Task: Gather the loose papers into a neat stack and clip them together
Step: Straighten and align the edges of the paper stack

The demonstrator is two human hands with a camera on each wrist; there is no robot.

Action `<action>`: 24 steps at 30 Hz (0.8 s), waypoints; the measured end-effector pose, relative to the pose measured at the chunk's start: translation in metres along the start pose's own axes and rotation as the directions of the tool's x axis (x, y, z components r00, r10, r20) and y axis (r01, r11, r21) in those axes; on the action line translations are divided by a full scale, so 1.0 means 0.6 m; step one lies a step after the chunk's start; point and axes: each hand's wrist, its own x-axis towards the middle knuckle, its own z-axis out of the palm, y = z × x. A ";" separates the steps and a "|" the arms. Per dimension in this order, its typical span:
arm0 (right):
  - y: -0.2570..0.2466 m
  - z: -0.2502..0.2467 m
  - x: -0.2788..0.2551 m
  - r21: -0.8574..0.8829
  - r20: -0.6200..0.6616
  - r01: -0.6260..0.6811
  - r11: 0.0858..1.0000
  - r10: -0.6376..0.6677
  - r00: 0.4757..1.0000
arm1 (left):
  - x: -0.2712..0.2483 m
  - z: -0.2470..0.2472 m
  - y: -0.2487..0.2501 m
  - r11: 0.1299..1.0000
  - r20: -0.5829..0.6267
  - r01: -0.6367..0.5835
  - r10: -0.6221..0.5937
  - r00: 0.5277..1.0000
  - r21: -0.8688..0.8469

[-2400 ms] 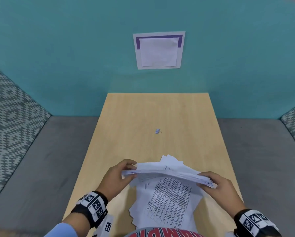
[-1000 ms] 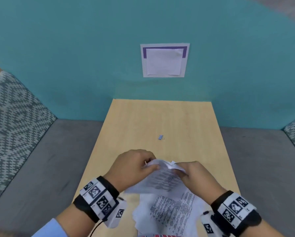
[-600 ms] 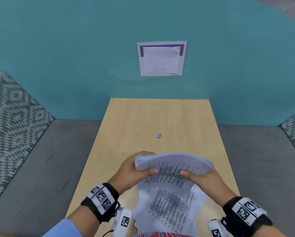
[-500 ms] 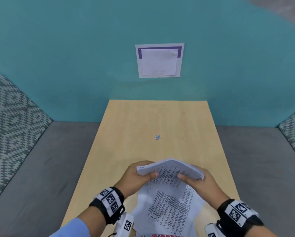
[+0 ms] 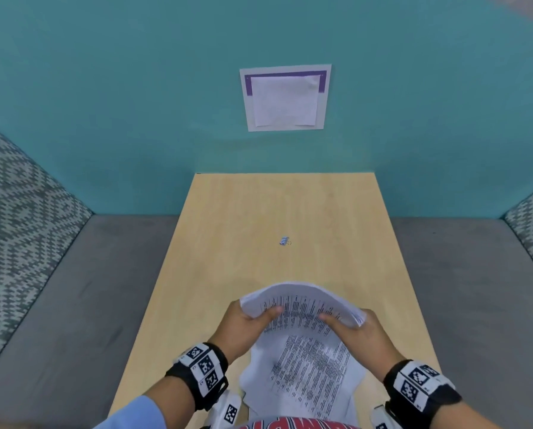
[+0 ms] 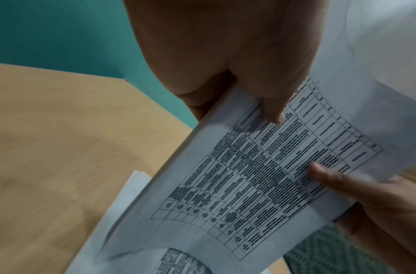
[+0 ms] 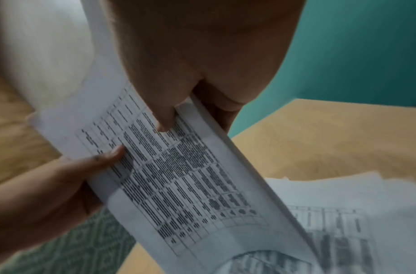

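Since the frame a couple of seconds back, you had turned the sheaf [image 5: 302, 305] up from lying flat between your hands to standing bowed on its lower edge, and drawn your hands closer together. Your left hand [image 5: 243, 326] pinched its left edge, thumb on the printed face and fingers behind; your right hand [image 5: 361, 332] pinched the right edge the same way. In both wrist views a thumb tip pressed into the printed table on the near sheet.

The sheaf sat between your hands, raised over more sheets [image 5: 308, 376] that lay skewed on the table [image 5: 228, 243] just below and toward you. The clip [image 5: 285, 241] lay well beyond your fingertips, on its own.

Judging by the arch in it, the sheaf was light and limp: thin paper that sags unless held at both sides, and slick enough for sheets to slide out of line. The short side edges, where you had it, looked the best hold for tapping it square.

Its long axis ran from one hand to the other, the top edge curving away from you and the printed face toward you.
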 end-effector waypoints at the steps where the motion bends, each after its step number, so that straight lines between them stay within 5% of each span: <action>1: -0.003 0.000 0.000 0.000 0.012 0.032 0.999 -0.032 0.999 | 0.002 -0.001 -0.001 1.000 -0.019 -0.012 0.012 1.000 0.008; 5: -0.010 -0.001 0.006 0.024 -0.034 0.158 0.987 -0.158 0.987 | 0.007 -0.006 0.003 0.998 -0.084 -0.056 0.057 0.995 0.015; 10: 0.041 0.023 0.016 -0.140 -0.030 -0.017 0.990 0.013 0.999 | 0.001 0.004 -0.045 0.995 -0.025 0.049 -0.047 0.999 0.086; 14: 0.039 0.034 0.030 -0.176 -0.002 -0.010 0.984 0.010 1.000 | 0.001 -0.005 -0.056 0.993 -0.082 0.108 -0.104 0.991 0.056; 24: 0.024 0.056 0.040 0.002 0.146 -0.122 0.993 0.120 0.982 | -0.007 -0.058 -0.070 0.978 -0.004 0.163 -0.164 0.986 0.132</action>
